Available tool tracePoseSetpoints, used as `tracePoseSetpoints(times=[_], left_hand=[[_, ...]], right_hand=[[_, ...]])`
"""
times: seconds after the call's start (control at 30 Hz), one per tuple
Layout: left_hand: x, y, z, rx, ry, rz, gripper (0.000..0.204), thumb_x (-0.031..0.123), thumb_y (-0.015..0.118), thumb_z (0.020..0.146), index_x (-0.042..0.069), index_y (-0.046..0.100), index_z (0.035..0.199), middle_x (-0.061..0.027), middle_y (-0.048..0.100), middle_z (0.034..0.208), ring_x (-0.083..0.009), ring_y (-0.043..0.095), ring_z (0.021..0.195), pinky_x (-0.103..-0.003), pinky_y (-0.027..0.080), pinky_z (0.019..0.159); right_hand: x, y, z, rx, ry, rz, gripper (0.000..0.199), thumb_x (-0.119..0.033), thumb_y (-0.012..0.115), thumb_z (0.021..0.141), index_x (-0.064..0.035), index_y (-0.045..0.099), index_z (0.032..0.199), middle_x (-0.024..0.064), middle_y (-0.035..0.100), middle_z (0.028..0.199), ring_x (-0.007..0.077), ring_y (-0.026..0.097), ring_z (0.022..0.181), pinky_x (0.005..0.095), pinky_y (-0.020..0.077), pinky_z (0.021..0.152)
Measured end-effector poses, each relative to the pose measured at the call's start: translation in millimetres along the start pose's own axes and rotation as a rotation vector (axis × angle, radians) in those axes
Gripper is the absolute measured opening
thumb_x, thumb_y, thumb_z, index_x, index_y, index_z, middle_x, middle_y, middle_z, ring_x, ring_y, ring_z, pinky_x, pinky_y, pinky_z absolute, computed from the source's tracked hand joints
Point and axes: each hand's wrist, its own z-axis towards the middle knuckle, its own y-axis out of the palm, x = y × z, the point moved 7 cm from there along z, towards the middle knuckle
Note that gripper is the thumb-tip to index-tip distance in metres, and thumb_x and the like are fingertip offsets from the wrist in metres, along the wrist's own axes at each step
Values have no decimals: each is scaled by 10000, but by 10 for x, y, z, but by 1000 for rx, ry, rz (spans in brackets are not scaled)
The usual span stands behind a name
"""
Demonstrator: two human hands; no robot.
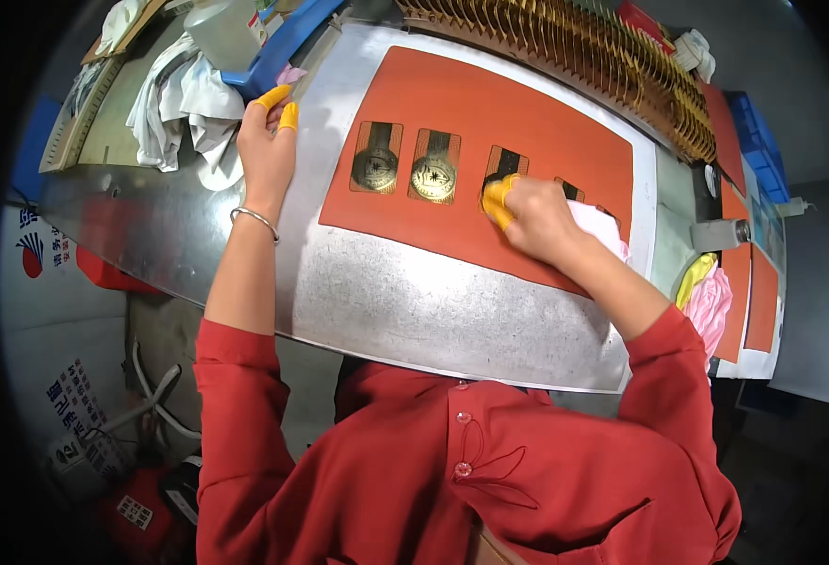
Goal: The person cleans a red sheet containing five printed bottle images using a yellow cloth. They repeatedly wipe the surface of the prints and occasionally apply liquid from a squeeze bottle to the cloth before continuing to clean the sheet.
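Note:
An orange-red mat point(471, 94) lies on the metal worktop, with a row of several thin black-and-gold metal plates point(376, 158) on it. My right hand point(532, 217), yellow finger cots on its fingertips, is closed and presses down on the lower part of the third plate point(507, 160) from the left. A white-and-pink cloth point(600, 226) comes out beneath that hand; the fingers' grip on it is partly hidden. Left of the mat, my left hand point(268, 137) hovers by a blue tray point(278, 47). Its yellow-capped thumb and index finger are apart, close to a scrap of pink cloth point(290, 74).
A rack of gold plates point(565, 56) runs along the back. White rags point(184, 104) and a plastic bottle point(221, 33) stand at the far left. To the right are a small metal can point(721, 234), a pink cloth point(709, 306) and a blue crate point(758, 141).

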Motion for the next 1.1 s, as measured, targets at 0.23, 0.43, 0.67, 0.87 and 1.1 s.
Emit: tracePoseSetpoints(times=[0.23, 0.43, 0.67, 0.87, 1.1], left_hand=[[42, 3, -12, -2, -15, 12, 271, 17, 543, 865, -26, 574, 1131, -102, 637, 1032, -137, 603, 946, -242, 459, 843], [34, 6, 23, 21, -10, -55, 253, 21, 569, 847, -30, 586, 1095, -81, 609, 973, -124, 596, 859, -233, 474, 771], [14, 25, 55, 16, -35, -61, 254, 39, 579, 847, -26, 590, 1092, -79, 616, 977, -114, 588, 859, -235, 475, 775], [-15, -26, 13, 35, 10, -31, 252, 31, 572, 850, -27, 586, 1095, -76, 610, 971, -107, 578, 841, -229, 468, 768], [-46, -38, 47, 35, 10, -21, 249, 14, 562, 849, -14, 595, 1094, -72, 615, 951, -98, 571, 819, -218, 465, 757]], right_hand=[[104, 23, -101, -20, 47, -44, 77, -117, 658, 747, -54, 635, 783, 108, 586, 678, 276, 588, 609, 379, 472, 536], [258, -8, -39, -14, 68, -65, 93, -84, 661, 717, -63, 633, 803, 98, 583, 669, 288, 587, 622, 393, 468, 542], [405, -74, 36, 30, 167, -51, 128, -166, 620, 772, -39, 634, 778, 126, 601, 695, 312, 594, 637, 413, 479, 563], [422, 0, 3, -83, 153, 17, 136, -168, 607, 791, -46, 647, 838, 142, 611, 721, 322, 598, 661, 422, 482, 587], [318, -27, 21, -86, 72, 59, 127, -159, 631, 765, -44, 644, 818, 151, 612, 713, 332, 597, 658, 427, 483, 598]])
